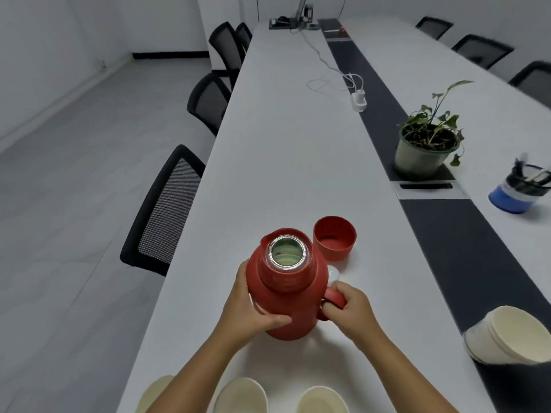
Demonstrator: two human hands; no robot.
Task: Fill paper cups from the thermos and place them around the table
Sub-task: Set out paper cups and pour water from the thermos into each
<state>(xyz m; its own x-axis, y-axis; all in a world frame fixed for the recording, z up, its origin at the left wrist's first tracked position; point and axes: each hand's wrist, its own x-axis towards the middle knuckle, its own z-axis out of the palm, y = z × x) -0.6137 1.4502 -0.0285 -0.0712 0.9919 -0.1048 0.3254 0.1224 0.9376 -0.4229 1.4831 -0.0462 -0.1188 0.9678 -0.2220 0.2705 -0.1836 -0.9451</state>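
Observation:
A red thermos (pixel 284 290) stands upright on the white table (pixel 286 162), its mouth uncovered and steel rim showing. My left hand (pixel 253 305) grips its body from the left, thumb across the front. My right hand (pixel 348 311) grips the red handle (pixel 335 296) on its right side. The red lid cup (pixel 334 237) sits upturned just behind the thermos, and a white stopper (pixel 334 274) lies between them. Three paper cups (pixel 240 396) (pixel 323 399) (pixel 158 391) stand at the near edge, partly hidden by my forearms.
A stack of paper cups (pixel 510 335) lies on its side at the right. A potted plant (pixel 428 141) and a blue pen holder (pixel 520 189) stand further right, with a charger and cable (pixel 356 96) mid-table. Black mesh chairs (pixel 164 210) line the left edge.

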